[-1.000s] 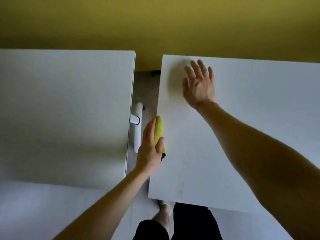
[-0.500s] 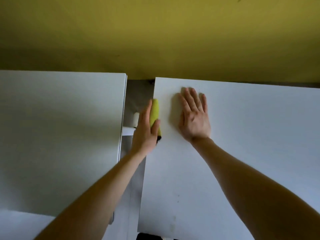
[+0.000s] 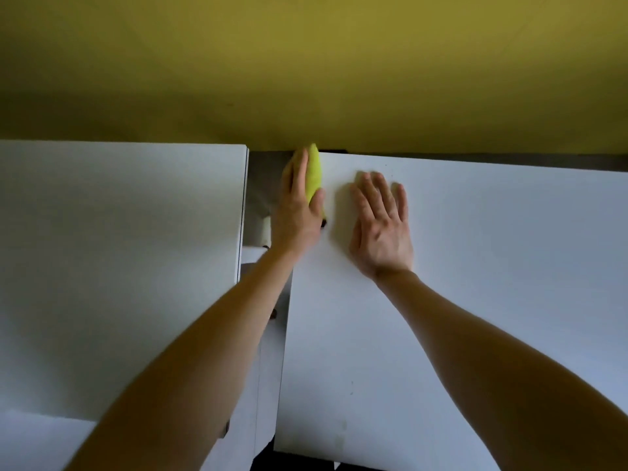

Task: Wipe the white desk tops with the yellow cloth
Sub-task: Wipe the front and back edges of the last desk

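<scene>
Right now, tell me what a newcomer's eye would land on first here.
The yellow cloth stands out, gripped by the left hand at the left edge of the right desk top, near its far corner. The right hand lies flat beside it; a yellow wall fills the background.

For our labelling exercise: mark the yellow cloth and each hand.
yellow cloth [image 3: 314,173]: head view, its exposed middle.
left hand [image 3: 296,215]: head view, back of hand.
right hand [image 3: 384,232]: head view, back of hand.

2 white desk tops [image 3: 119,249] [image 3: 492,266], 1 yellow cloth [image 3: 314,175], 2 hands — left hand [image 3: 299,212], right hand [image 3: 382,226]
</scene>
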The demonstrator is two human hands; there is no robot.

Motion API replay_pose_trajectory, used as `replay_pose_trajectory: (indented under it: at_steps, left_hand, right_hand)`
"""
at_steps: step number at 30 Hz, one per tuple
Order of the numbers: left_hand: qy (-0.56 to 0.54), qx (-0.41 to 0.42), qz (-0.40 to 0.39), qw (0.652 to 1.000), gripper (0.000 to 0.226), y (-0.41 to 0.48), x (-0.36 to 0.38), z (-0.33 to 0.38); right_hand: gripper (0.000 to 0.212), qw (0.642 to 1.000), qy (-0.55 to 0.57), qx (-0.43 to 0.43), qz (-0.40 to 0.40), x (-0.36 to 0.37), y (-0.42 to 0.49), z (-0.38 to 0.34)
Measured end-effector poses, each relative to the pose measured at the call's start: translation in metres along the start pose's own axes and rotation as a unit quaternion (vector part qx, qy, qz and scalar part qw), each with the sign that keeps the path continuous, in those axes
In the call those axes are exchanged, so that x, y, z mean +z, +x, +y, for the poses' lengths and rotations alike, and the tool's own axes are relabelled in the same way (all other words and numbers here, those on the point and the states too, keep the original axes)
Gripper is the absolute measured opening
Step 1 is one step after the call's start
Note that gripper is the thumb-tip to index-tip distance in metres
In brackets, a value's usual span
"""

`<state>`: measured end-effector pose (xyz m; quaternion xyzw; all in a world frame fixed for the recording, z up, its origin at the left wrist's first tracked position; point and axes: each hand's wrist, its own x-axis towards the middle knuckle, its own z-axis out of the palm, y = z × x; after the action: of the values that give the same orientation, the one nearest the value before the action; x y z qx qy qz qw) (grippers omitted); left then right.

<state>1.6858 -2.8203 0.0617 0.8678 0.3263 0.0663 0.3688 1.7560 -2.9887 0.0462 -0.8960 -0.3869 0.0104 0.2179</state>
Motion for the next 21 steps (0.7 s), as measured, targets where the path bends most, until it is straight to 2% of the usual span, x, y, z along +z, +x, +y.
replay_pose_trajectory:
  at_steps: [4, 6, 8, 10, 12, 14, 16, 17, 19, 20, 21]
  left_hand:
    - [-0.019, -0.037, -0.054, 0.998, 0.074, -0.118, -0.013, -0.036]
    - [-0.009, -0.023, -0.098, 0.995, 0.077, -0.145, -0.026, -0.043]
    - [0.009, 0.011, -0.142, 0.99, 0.081, -0.134, -0.046, -0.05]
    - [0.071, 0.042, -0.163, 0.983, 0.083, -0.106, -0.072, -0.049]
    - [0.122, 0.067, -0.149, 0.979, 0.086, -0.076, -0.097, -0.028]
    - [0.138, 0.147, -0.131, 0.971, 0.09, -0.049, -0.113, 0.009]
    - [0.18, 0.276, -0.15, 0.932, 0.095, -0.023, -0.115, 0.049]
    - [0.212, 0.334, -0.168, 0.903, 0.099, -0.011, -0.11, 0.064]
    - [0.275, 0.399, -0.19, 0.854, 0.102, 0.008, -0.095, 0.079]
    - [0.291, 0.4, -0.187, 0.849, 0.098, 0.013, -0.086, 0.077]
    - [0.293, 0.384, -0.173, 0.858, 0.092, 0.015, -0.076, 0.069]
  right_hand:
    - [0.062, 1.0, -0.001, 0.002, -0.013, -0.002, 0.001, 0.0]
    - [0.061, 1.0, 0.006, 0.002, -0.009, -0.001, 0.0, 0.0]
    - [0.061, 1.0, 0.009, 0.007, -0.009, -0.001, 0.0, 0.0]
    - [0.062, 1.0, 0.011, 0.013, -0.019, -0.002, 0.001, 0.0]
    - [0.062, 0.999, 0.028, 0.011, -0.029, -0.005, 0.002, 0.0]
    - [0.058, 0.995, 0.093, 0.036, -0.023, -0.013, 0.005, 0.0]
    - [0.053, 0.967, 0.206, 0.151, 0.018, -0.033, 0.014, 0.002]
    - [0.051, 0.936, 0.25, 0.24, 0.066, -0.049, 0.019, 0.006]
    - [0.048, 0.882, 0.243, 0.363, 0.178, -0.084, 0.02, 0.019]
    - [0.045, 0.882, 0.193, 0.369, 0.219, -0.096, 0.017, 0.023]
    - [0.04, 0.902, 0.139, 0.333, 0.239, -0.103, 0.012, 0.025]
